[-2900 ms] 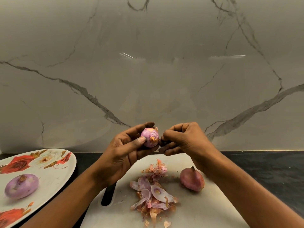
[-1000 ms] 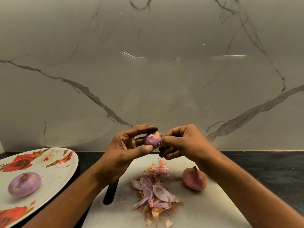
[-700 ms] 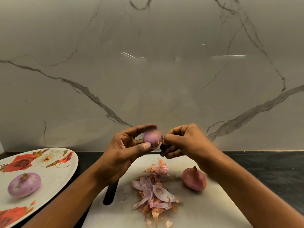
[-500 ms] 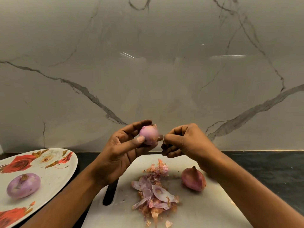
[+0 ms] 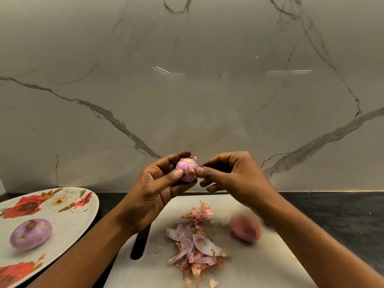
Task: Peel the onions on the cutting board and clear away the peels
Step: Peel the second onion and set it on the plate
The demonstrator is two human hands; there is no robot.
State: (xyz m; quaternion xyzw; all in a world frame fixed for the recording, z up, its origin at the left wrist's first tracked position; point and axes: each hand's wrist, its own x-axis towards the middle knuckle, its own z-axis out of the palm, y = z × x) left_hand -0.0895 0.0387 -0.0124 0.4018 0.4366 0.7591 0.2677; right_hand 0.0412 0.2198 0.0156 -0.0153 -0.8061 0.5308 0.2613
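My left hand (image 5: 154,189) grips a small, partly peeled purple onion (image 5: 186,169) in the air above the white cutting board (image 5: 259,265). My right hand (image 5: 230,173) pinches a scrap of orange skin on that onion's right side with thumb and forefinger. An unpeeled red onion (image 5: 245,228) lies on the board under my right wrist. A heap of purple and papery peels (image 5: 197,244) sits in the board's middle. A peeled onion (image 5: 31,233) rests on the flowered plate (image 5: 68,223) at left.
The board has a dark handle slot (image 5: 140,244) at its left end. A black countertop (image 5: 336,217) runs under board and plate. A grey marble wall (image 5: 187,80) stands close behind.
My right hand has moved back in onto the onion and now pinches skin on its right side. My left hand has turned the onion slightly.
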